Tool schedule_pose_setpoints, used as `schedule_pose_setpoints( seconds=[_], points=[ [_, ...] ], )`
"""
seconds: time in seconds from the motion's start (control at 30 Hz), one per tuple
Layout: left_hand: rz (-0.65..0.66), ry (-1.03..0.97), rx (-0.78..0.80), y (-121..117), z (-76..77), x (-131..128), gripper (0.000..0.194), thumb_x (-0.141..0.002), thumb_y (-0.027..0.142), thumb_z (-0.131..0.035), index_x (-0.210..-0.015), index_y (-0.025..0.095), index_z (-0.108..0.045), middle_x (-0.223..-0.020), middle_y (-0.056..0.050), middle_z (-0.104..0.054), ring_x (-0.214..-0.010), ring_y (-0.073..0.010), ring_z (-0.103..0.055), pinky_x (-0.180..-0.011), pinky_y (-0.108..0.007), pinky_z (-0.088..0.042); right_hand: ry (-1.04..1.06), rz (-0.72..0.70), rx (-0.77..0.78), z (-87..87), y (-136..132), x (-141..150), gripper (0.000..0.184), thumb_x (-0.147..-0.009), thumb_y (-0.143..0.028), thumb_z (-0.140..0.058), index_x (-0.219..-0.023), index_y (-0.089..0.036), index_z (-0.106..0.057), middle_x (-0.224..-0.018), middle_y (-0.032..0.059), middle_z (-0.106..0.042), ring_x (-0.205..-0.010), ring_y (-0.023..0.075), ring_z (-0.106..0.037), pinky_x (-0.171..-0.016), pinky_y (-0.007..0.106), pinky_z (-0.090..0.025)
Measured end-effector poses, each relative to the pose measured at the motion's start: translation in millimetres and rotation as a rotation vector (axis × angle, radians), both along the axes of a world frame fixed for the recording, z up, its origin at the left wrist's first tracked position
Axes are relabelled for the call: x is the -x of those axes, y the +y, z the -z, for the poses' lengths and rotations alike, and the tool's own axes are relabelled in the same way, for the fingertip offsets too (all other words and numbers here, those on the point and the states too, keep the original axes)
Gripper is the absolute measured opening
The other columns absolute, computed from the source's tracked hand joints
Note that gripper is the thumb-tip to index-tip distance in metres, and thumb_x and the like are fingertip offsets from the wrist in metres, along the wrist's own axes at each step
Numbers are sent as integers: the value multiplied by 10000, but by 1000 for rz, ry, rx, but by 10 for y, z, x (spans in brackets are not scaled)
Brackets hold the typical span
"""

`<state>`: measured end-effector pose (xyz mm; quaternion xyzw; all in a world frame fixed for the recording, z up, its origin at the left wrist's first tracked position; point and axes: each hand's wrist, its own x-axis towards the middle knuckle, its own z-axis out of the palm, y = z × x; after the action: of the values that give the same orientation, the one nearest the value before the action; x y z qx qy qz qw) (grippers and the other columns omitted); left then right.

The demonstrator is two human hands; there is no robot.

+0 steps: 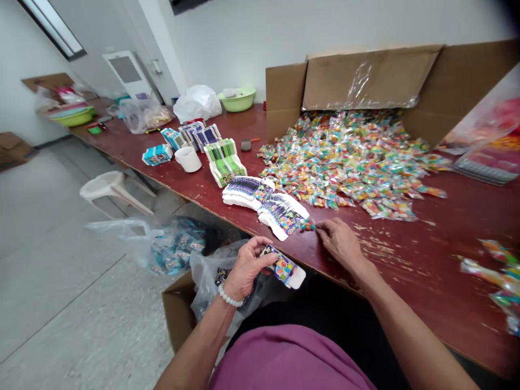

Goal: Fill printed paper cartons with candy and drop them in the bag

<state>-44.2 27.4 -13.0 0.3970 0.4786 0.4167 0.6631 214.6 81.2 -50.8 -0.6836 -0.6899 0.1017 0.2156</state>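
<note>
Pinching candy packet (307,225) near table edge (227,219), right hand (341,244)

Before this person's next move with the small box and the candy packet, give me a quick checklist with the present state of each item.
1. Left hand grips the small box: ok.
2. Box's open end faces the right hand: cannot tell.
3. Right hand pinches a candy packet at the table edge: ok.
4. Packet clear of the flat box stack: not ok, it touches or overlaps the stack.
5. More packets within reach in the candy pile: ok.
6. Bag-lined carton below the left hand open: ok.
</note>
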Motion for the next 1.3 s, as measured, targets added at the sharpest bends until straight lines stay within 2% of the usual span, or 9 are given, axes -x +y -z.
schedule_pose_setpoints(
  seconds=[0.13, 0.27, 0.4, 0.53, 0.63, 0.77, 0.93, 1.13, 1.3],
  points=[
    [68, 71, 64, -54, 72, 91, 571, -614, 321, -854, -1072, 213, -531, -892, 13, -567, -722, -152, -615, -530, -236, -504, -30, -130, -174, 22, 17, 24, 269, -927, -211, -520, -1131, -170, -690, -1169, 144, -644, -983, 277, -604, -830, 372, -448],
    [364, 216, 101, -196, 284, 104, 546, -601, 241, -785, -1116, 183, -614, -887, 13, -567, -740, -124, -562, -650, -243, -477, -144, -310, -180, 9, 22, 98, 215, -955, -239, -543, -1110, -189, -683, -1158, 110, -673, -988, 273, -588, -862, 384, -428],
    [664, 376, 138, -279, 572, 53, 361, -536, 169, -732, -896, 161, -716, -722, 27, -608, -644, -127, -511, -587, -240, -392, -328, -234, -110, -22, -29, 150, 142, -953, -179, -538, -1010, -166, -667, -960, 124, -666, -867, 272, -591, -744, 349, -430],
    [765, 396, 122, -240, 689, 9, 337, -378, 49, -747, -673, 176, -644, -571, 74, -526, -598, -112, -453, -549, -218, -332, -349, -172, -93, -38, -125, 109, 185, -958, -106, -481, -1025, -151, -647, -912, 133, -639, -831, 271, -605, -679, 329, -431],
    [751, 304, 125, -203, 596, 0, 393, -475, 103, -691, -852, 179, -610, -689, 43, -592, -660, -133, -543, -583, -214, -396, -179, -188, -165, -57, -286, 66, 157, -975, -144, -487, -1019, -148, -637, -918, 118, -645, -835, 256, -620, -701, 325, -468],
    [628, 59, 156, -200, 345, -8, 517, -628, 166, -558, -1138, 187, -471, -849, -45, -678, -705, -169, -653, -617, -254, -501, 77, -378, -371, -140, -628, 163, 188, -1002, -143, -453, -1074, -166, -626, -944, 88, -656, -879, 222, -614, -773, 309, -493],
    [634, -116, 231, -245, 137, -95, 481, -613, 117, -539, -1086, 183, -484, -756, -47, -684, -569, -192, -677, -532, -277, -547, -118, -550, -480, -244, -902, 350, 288, -999, -75, -368, -1057, -127, -644, -927, 118, -659, -778, 237, -534, -680, 349, -466],
    [540, -201, 276, -219, 106, -217, 492, -599, 100, -526, -1082, 184, -496, -791, -53, -687, -508, -170, -637, -447, -277, -546, -238, -663, -482, -294, -962, 258, 306, -1023, -147, -355, -1059, -113, -656, -945, 142, -658, -775, 252, -526, -646, 368, -457],
    [520, -187, 233, -104, 35, -338, 534, -583, 97, -519, -1109, 193, -499, -781, -36, -675, -475, -166, -631, -416, -256, -522, 172, -631, -448, -312, -941, 196, 215, -1009, -124, -433, -1083, -173, -628, -926, 90, -655, -822, 208, -575, -705, 314, -501]
  ],
)
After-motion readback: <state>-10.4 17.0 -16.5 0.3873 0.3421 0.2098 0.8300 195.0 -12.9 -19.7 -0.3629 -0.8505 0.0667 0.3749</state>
